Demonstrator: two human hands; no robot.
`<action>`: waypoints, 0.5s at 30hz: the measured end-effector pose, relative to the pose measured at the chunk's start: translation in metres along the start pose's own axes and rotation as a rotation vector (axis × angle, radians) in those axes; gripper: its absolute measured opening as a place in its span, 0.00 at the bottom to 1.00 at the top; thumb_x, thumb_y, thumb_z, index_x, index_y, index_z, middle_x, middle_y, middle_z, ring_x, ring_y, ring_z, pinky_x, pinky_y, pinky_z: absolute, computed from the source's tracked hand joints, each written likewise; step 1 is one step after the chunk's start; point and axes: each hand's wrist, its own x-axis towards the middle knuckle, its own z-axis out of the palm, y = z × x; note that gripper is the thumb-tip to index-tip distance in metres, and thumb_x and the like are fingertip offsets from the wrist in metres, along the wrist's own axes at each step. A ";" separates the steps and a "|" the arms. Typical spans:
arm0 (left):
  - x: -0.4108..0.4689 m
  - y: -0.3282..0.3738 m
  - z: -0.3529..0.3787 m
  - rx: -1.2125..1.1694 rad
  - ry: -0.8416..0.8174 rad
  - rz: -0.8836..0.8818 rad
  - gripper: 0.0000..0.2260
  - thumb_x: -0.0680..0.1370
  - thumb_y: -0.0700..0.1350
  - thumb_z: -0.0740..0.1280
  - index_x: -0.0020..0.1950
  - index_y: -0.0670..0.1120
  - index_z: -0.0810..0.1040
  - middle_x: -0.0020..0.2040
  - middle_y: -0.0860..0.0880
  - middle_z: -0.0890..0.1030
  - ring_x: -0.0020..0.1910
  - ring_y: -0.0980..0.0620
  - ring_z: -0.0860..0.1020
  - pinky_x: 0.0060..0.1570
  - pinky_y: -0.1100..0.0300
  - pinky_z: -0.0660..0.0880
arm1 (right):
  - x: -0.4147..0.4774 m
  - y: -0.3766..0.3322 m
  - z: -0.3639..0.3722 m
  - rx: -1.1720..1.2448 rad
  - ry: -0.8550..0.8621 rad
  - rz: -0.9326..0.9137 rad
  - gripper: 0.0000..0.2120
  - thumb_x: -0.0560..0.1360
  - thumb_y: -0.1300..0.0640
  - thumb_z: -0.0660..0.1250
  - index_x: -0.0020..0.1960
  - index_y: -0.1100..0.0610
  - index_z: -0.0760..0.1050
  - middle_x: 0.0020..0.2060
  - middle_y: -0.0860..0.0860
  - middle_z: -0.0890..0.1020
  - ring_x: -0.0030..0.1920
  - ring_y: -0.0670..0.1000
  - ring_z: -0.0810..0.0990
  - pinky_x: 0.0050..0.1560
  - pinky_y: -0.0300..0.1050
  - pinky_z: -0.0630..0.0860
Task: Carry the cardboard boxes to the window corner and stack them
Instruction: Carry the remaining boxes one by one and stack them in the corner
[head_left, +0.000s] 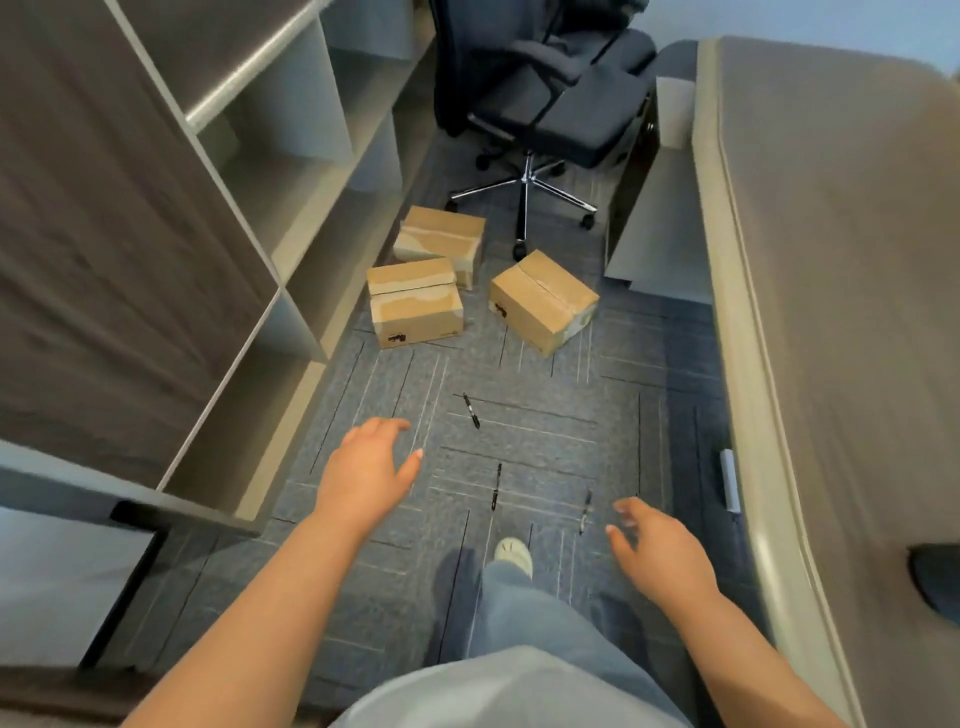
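Now you are approaching three boxes (415, 304) lying on the carpet (545, 431) beside the shelving (291, 218); left hand (366, 470) and right hand (657, 553) are spread open, gripping nothing. Step around the pens (471, 410); grasp the nearest box's opposite sides.

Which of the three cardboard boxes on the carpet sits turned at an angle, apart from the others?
The right-hand box, nearest the desk. It stands alone, rotated diagonally, while the front-left box and the box behind it sit close together beside the shelving.
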 end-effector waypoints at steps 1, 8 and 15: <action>0.015 0.003 -0.001 0.000 -0.005 -0.012 0.19 0.78 0.52 0.61 0.68 0.47 0.68 0.67 0.49 0.71 0.67 0.48 0.67 0.63 0.55 0.66 | 0.022 -0.004 -0.010 -0.010 -0.003 -0.016 0.19 0.78 0.48 0.60 0.66 0.54 0.70 0.59 0.51 0.79 0.57 0.52 0.78 0.52 0.46 0.76; 0.094 0.007 -0.011 -0.008 0.002 -0.149 0.20 0.78 0.53 0.62 0.68 0.48 0.69 0.66 0.49 0.72 0.66 0.49 0.69 0.63 0.55 0.68 | 0.176 -0.055 -0.083 -0.084 0.005 -0.178 0.19 0.79 0.48 0.59 0.67 0.54 0.69 0.59 0.52 0.79 0.57 0.53 0.78 0.52 0.48 0.76; 0.176 -0.013 -0.029 -0.001 -0.014 -0.277 0.20 0.77 0.53 0.62 0.67 0.48 0.70 0.65 0.48 0.73 0.65 0.48 0.70 0.62 0.54 0.69 | 0.295 -0.125 -0.126 -0.054 0.049 -0.255 0.19 0.78 0.49 0.60 0.67 0.54 0.69 0.60 0.51 0.79 0.57 0.52 0.78 0.51 0.47 0.76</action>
